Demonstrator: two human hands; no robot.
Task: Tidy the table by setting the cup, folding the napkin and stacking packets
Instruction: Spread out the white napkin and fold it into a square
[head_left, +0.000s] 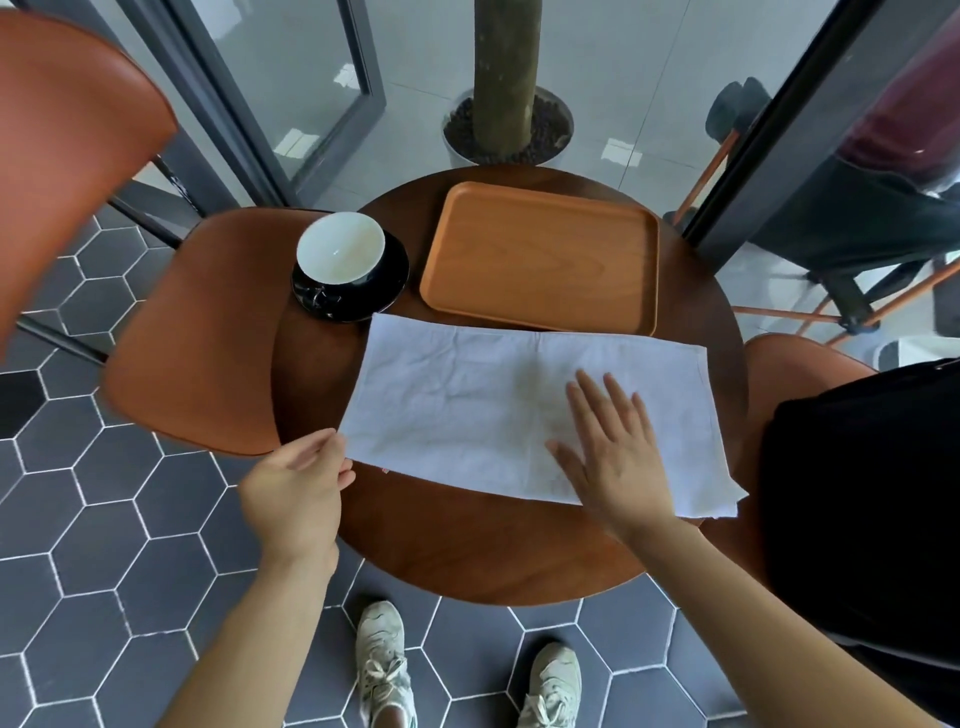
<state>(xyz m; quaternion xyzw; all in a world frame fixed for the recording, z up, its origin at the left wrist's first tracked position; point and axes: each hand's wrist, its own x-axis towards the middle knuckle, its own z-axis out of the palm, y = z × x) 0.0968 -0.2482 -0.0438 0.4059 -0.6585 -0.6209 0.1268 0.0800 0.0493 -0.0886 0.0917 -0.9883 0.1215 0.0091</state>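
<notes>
Your left hand (296, 480) is pinching the napkin's (467, 410) corner while your right hand (613, 447) is lying flat and open on it. It is lying half-folded on the worktop (467, 551). More folding is waiting. Cup (340, 254) is sitting on its saucer (384, 291). No packets are showing.

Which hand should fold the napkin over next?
Probably the left hand: it already pinches the napkin's near left corner. The right hand lies flat on the cloth, well placed to hold it down.

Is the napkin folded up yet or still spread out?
Folded at least once: napkin shows layered edges at its right corner, yet lies long and flat, right hand pressing it.
</notes>
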